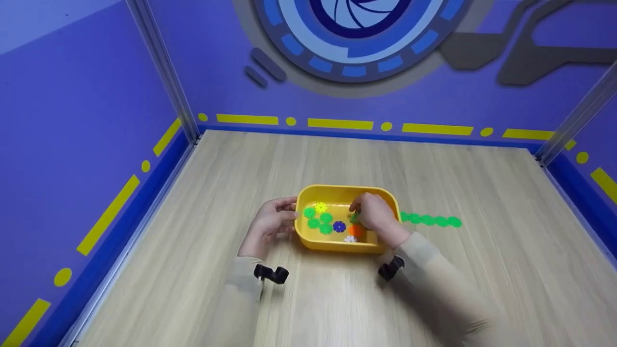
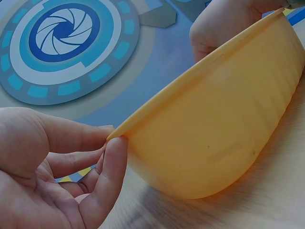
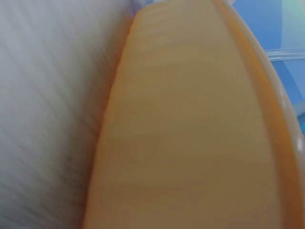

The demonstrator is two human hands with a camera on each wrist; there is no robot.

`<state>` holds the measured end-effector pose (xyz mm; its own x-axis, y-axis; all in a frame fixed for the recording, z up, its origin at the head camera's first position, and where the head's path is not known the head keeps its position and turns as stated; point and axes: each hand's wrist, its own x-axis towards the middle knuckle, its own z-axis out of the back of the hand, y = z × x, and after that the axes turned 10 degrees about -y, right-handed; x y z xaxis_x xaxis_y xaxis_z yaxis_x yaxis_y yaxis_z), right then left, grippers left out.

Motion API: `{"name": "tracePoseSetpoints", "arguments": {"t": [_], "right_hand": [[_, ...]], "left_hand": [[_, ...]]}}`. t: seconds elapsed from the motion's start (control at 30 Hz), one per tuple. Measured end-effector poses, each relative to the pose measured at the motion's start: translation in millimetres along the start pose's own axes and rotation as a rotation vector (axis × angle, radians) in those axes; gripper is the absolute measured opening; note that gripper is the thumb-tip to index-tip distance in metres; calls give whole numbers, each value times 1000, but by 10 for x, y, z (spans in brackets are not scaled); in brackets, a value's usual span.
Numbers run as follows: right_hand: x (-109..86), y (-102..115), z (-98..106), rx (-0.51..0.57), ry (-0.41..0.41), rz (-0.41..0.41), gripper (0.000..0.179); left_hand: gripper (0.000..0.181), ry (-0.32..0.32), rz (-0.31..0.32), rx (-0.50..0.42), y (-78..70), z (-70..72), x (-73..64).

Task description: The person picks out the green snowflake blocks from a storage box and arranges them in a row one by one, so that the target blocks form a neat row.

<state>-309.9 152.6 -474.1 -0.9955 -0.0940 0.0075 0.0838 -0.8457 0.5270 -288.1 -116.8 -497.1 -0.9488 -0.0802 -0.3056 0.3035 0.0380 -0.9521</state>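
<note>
A yellow plastic bin (image 1: 347, 247) stands on the table with several small notched plastic discs inside. My left hand (image 1: 272, 221) pinches its left rim between thumb and fingers, seen closely in the left wrist view on the bin wall (image 2: 214, 129). My right hand (image 1: 377, 213) reaches over the near right rim into the bin, fingers pointing down by a green disc (image 1: 355, 218); whether they grip it I cannot tell. Close to that hand lie an orange disc (image 1: 355, 231), a white disc (image 1: 350, 239) and a dark blue disc (image 1: 339, 226). The right wrist view has only the bin's outer wall (image 3: 190, 119).
Green discs cluster at the bin's left (image 1: 326, 229), beside a yellow disc (image 1: 321, 207). Right of the bin, a row of green discs (image 1: 428, 220) extends along the wooden table (image 1: 482, 270). Blue panels (image 1: 231, 91) enclose the table at the back and sides.
</note>
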Motion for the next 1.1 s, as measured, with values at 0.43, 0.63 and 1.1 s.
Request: {"name": "tracePoseSetpoints", "arguments": {"t": [0.43, 0.63, 1.1], "right_hand": [[-165, -158, 362, 303, -45, -38, 22], [-224, -301, 416, 377, -66, -46, 27], [-275, -505, 592, 504, -46, -196, 36]], "left_hand": [[53, 4, -5, -13, -3, 4, -4], [53, 11, -6, -21, 8, 7, -2], [53, 4, -2, -21, 10, 7, -10]]}}
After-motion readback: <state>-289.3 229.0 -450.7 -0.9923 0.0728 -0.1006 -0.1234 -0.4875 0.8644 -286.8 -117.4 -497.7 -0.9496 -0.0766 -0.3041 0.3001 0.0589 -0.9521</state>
